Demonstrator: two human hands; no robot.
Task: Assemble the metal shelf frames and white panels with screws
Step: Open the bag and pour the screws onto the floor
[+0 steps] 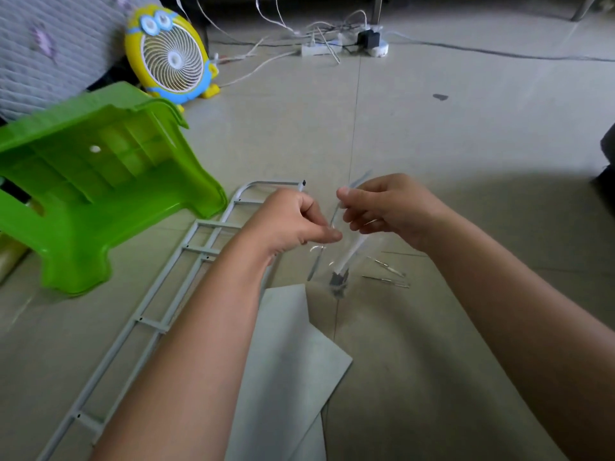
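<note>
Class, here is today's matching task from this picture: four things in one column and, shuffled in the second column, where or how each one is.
Things:
1. green stool
2. yellow fan
3. metal frame
4. clear bag

Place or state:
A. pinched between the left hand and the right hand
B. lying flat on the floor
C. tipped on its side
D. standing upright at the back

Pairs: 1-C, 2-D, 3-B, 4-A

Forearms forward; left grip, right grip in close fingertip pinches.
</note>
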